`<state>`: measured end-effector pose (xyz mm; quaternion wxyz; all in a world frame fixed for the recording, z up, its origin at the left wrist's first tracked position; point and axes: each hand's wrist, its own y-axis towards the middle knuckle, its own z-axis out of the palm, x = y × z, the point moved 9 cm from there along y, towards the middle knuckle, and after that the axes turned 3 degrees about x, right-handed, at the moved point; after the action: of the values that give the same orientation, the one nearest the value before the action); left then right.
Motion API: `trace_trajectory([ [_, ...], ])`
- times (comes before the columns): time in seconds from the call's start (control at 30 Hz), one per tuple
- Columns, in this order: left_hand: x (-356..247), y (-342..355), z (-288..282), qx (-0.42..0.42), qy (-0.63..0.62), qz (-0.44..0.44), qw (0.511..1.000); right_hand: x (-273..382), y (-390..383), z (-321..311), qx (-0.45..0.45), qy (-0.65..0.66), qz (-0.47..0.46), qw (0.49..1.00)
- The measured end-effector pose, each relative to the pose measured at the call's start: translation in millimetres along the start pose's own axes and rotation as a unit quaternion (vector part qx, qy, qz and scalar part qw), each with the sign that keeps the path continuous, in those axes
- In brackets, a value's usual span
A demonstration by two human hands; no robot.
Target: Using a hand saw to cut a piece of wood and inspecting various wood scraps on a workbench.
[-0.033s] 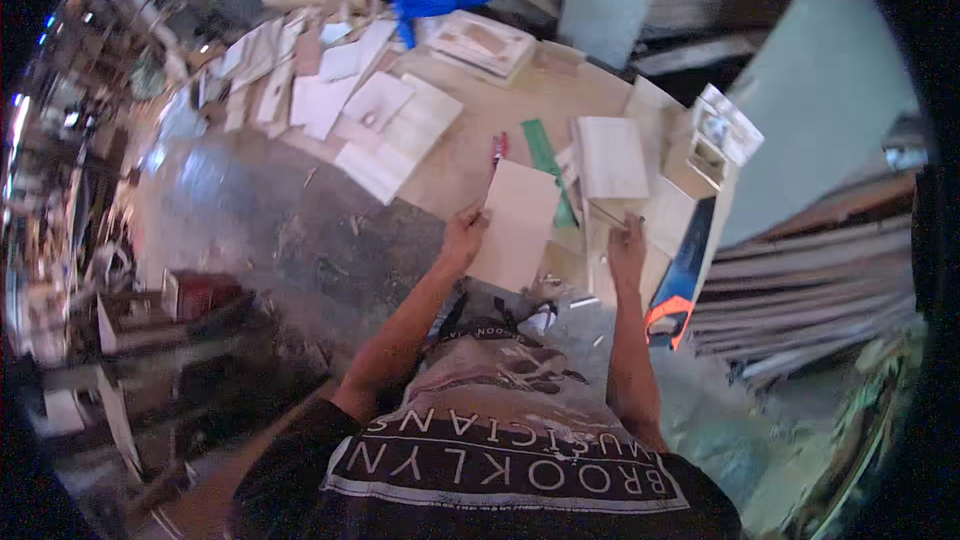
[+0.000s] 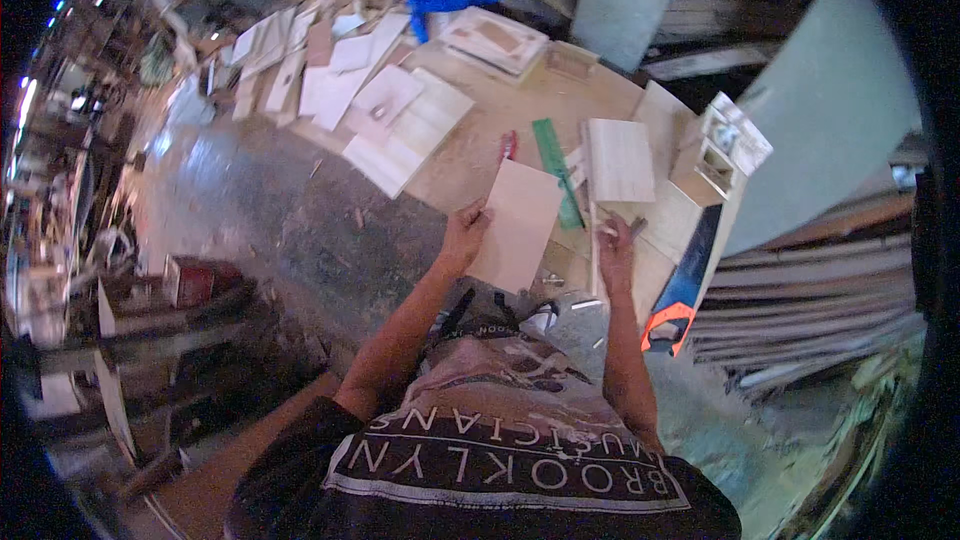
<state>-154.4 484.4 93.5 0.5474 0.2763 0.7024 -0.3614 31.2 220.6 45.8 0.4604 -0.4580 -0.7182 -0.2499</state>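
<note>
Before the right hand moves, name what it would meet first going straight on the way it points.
The right hand would probably meet the pale board lying just ahead, though depth is unclear.

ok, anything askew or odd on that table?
Mainly the handsaw: its orange handle appears to jut past the table's near edge, beside the right forearm, so it could get bumped. Pale sheets at far left overlap at mixed angles. The panel in the left hand looks intact.

One handheld panel [image 2: 516, 225], one handsaw [image 2: 691, 262], one green strip [image 2: 551, 154].
</note>
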Motion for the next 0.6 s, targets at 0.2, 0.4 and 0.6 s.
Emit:
trace_trajectory([
  [0.2, 0, -5, -55, 0.012, -0.064, -0.068, 0.996, 93, -28, 154, 0.22, 0.347, 0.145, 0.9],
  [0.4, 65, 68, -200, -0.124, 0.186, -0.046, 0.974, 106, 8, 195, 0.151, 0.385, 0.163, 0.896],
  [0.6, 44, 122, -296, -0.165, 0.409, 0.077, 0.894, 101, -9, 202, -0.021, 0.474, 0.242, 0.847],
])
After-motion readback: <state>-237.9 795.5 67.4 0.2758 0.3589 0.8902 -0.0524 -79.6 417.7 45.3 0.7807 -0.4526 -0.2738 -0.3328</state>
